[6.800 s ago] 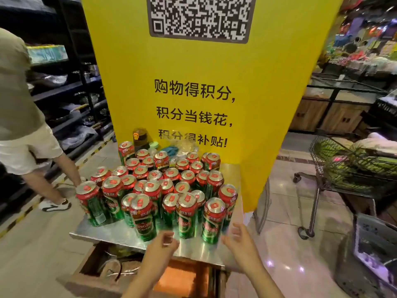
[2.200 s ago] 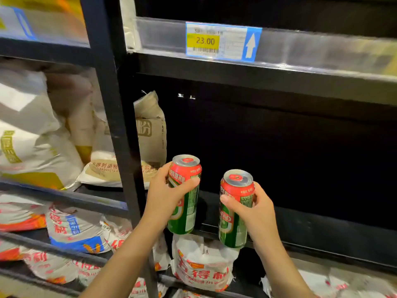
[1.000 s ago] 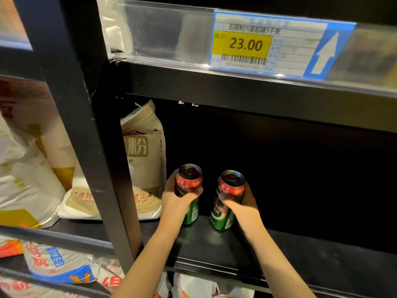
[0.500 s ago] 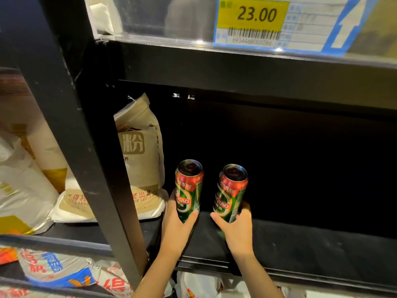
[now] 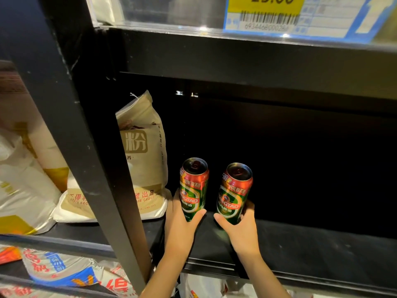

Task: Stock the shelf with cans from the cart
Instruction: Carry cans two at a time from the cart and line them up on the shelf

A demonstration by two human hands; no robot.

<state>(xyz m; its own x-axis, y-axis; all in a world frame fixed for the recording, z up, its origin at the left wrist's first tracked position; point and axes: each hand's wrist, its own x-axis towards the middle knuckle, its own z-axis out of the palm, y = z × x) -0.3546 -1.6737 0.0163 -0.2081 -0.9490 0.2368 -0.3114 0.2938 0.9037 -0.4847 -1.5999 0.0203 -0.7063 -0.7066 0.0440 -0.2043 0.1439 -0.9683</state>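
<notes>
Two red and green cans stand upright side by side on the black shelf (image 5: 311, 250), deep in its left part. My left hand (image 5: 180, 229) grips the base of the left can (image 5: 194, 186), thumb in front, fingers behind it. My right hand (image 5: 240, 231) holds the base of the right can (image 5: 235, 192) the same way. Both forearms reach in over the shelf's front edge. The cart is out of view.
A tan flour sack (image 5: 141, 155) stands just left of the cans. A black upright post (image 5: 71, 117) crosses the left foreground. The upper shelf edge carries a yellow price label (image 5: 266, 9). Bagged goods (image 5: 58, 269) lie on the lower left shelf. Right of the cans the shelf is dark.
I took two cans from the cart, carried them to the shelf and set them down at its back left. In the last half second my hands slid low on the cans.
</notes>
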